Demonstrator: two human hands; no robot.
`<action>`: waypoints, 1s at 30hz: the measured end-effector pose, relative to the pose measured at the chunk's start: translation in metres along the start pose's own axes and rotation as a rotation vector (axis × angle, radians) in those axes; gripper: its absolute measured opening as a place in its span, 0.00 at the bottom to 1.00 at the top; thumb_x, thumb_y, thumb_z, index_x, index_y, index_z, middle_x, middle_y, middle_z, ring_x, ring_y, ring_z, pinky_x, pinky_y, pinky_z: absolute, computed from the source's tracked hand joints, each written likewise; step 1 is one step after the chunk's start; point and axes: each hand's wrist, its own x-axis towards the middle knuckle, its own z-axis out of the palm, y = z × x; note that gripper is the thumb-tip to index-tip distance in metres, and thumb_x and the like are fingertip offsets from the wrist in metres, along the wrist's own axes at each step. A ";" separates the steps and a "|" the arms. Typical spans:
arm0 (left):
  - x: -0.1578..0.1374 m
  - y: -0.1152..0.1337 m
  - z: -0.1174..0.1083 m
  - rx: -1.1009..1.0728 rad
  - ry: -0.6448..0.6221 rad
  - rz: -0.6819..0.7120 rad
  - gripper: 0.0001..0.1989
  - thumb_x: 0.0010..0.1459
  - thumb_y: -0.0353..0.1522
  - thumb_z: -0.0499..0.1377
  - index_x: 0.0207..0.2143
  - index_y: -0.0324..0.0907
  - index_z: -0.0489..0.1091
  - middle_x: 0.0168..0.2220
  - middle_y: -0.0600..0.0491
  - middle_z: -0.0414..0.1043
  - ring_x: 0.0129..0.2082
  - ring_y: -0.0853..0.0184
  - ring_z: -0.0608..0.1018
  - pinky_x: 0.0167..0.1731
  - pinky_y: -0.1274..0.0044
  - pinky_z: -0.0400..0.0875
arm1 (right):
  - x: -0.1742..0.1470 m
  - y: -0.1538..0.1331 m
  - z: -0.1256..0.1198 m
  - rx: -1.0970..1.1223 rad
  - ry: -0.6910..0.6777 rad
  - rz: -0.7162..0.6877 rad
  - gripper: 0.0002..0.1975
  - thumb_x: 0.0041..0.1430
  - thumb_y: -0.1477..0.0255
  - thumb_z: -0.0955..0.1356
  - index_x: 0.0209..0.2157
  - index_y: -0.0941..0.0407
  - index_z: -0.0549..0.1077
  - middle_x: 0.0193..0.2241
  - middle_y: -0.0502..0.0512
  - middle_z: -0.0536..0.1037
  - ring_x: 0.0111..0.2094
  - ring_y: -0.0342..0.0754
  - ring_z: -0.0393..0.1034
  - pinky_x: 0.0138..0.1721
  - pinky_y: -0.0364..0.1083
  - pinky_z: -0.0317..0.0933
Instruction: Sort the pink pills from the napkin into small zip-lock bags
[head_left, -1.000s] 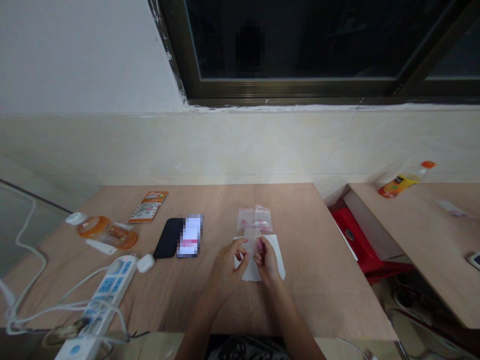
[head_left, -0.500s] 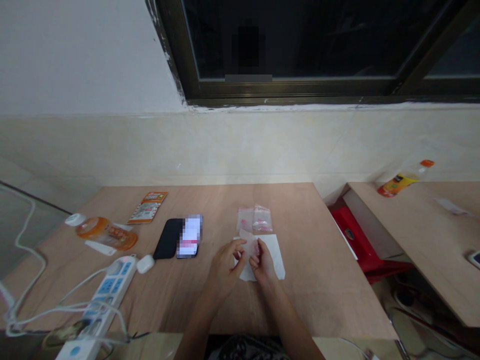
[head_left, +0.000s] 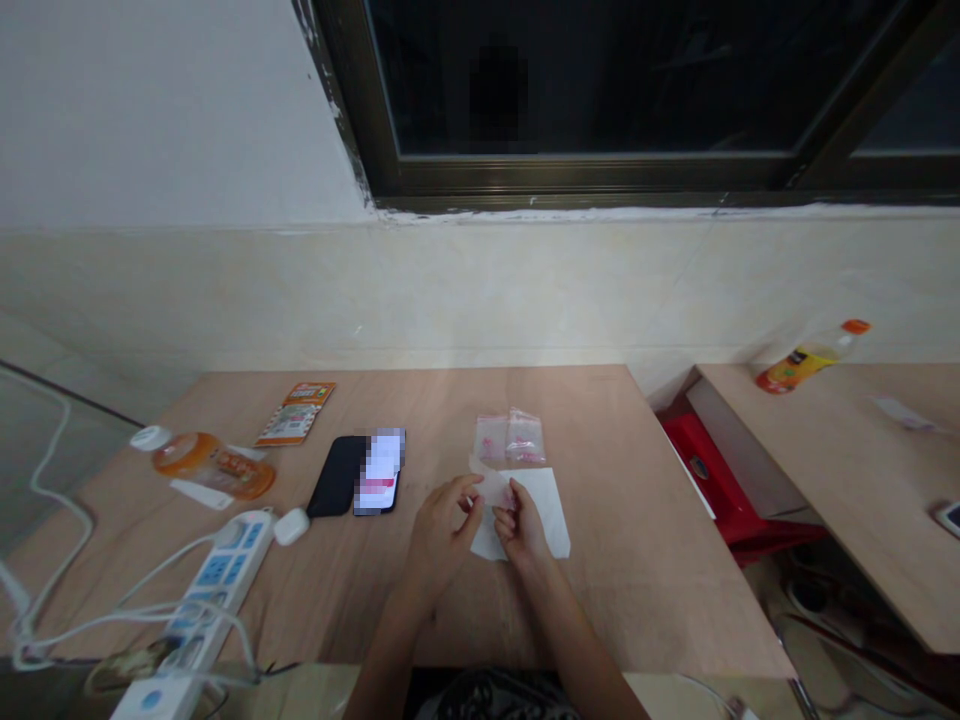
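Observation:
A small clear plastic bag (head_left: 493,486) is pinched between the thumb and fingers of my right hand (head_left: 523,528), held above a white sheet of paper (head_left: 553,512). My left hand (head_left: 444,522) is curved at the bag's left edge, with a gap between thumb and index finger. Its index fingertip appears to touch the bag; its other fingers are partly hidden. Just beyond the paper, two more small clear bags with pink markings lie side by side: a left bag (head_left: 490,438) and a right bag (head_left: 525,438).
To the left lie a black phone (head_left: 337,478), a lit phone (head_left: 380,472), an orange packet (head_left: 295,414), a drink bottle (head_left: 214,466), a white charging case (head_left: 291,527) and a power strip (head_left: 217,590) with cables. Another bottle (head_left: 806,362) lies on the right-hand desk.
My left hand has shifted slightly left, its thumb and index finger a little farther from my right hand. The held bag has tilted left; my right hand has barely moved.

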 end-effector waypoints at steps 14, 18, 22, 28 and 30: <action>-0.003 -0.030 -0.017 0.004 0.234 -0.145 0.13 0.61 0.37 0.53 0.36 0.43 0.76 0.35 0.51 0.78 0.38 0.64 0.79 0.40 0.72 0.74 | 0.026 -0.033 -0.020 -0.654 0.059 -0.569 0.25 0.54 0.50 0.64 0.18 0.53 0.55 0.13 0.41 0.55 0.14 0.37 0.45 0.16 0.40 0.41; -0.012 -0.057 -0.003 0.016 0.326 -0.231 0.16 0.60 0.40 0.53 0.39 0.42 0.77 0.41 0.48 0.78 0.43 0.60 0.79 0.44 0.69 0.74 | 0.035 -0.042 -0.024 -1.314 0.027 -0.872 0.28 0.60 0.49 0.59 0.16 0.54 0.58 0.15 0.47 0.62 0.20 0.42 0.57 0.24 0.42 0.48; -0.032 -0.080 0.019 0.069 0.247 -0.321 0.19 0.58 0.40 0.53 0.46 0.41 0.75 0.45 0.45 0.76 0.49 0.57 0.77 0.50 0.65 0.72 | 0.032 -0.038 -0.025 -1.884 0.007 -0.869 0.24 0.67 0.61 0.57 0.21 0.56 0.69 0.24 0.54 0.75 0.27 0.44 0.66 0.28 0.42 0.50; -0.068 -0.083 0.029 0.252 -0.053 -0.405 0.20 0.58 0.38 0.53 0.49 0.39 0.72 0.46 0.43 0.76 0.48 0.55 0.77 0.49 0.62 0.71 | 0.027 -0.031 -0.023 -2.196 -0.036 -0.819 0.20 0.69 0.65 0.58 0.29 0.56 0.74 0.32 0.56 0.80 0.33 0.46 0.72 0.32 0.42 0.53; -0.072 -0.079 0.027 0.316 -0.133 -0.402 0.20 0.59 0.38 0.53 0.49 0.39 0.72 0.41 0.44 0.77 0.44 0.56 0.78 0.47 0.63 0.72 | 0.026 -0.031 -0.023 -2.221 -0.044 -0.824 0.19 0.69 0.65 0.58 0.30 0.55 0.74 0.32 0.56 0.80 0.33 0.46 0.73 0.32 0.42 0.54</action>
